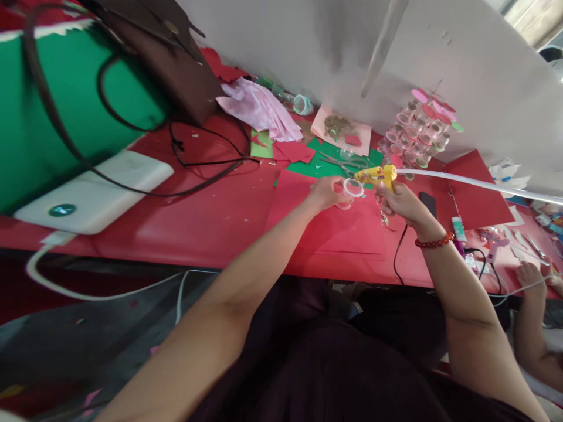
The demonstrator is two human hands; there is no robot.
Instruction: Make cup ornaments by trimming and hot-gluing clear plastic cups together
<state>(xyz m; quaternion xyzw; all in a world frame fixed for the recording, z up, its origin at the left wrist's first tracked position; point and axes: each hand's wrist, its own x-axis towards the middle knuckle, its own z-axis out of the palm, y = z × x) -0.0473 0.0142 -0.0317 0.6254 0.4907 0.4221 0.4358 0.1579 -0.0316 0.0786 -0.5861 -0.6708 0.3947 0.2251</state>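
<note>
My left hand (326,193) is closed round a small clear plastic cup (345,204), its round rim tilted toward the right. In my right hand (402,202) is a yellow hot glue gun (377,174), gripped by its handle. A long clear glue stick (475,184) runs out of its back to the right. The gun's nozzle points left, close above the cup's rim; whether they touch I cannot tell. Beneath both hands lie red paper sheets (323,228), with a green sheet (313,167) and scissors (338,163) just behind.
A stack of clear cups with paper discs (413,135) stands at the back right. On the left are a white power bank (97,190) with a cable and a brown bag (176,64) with a looping strap. At far right, another person's hand (530,280) rests near a pink glue gun (495,243).
</note>
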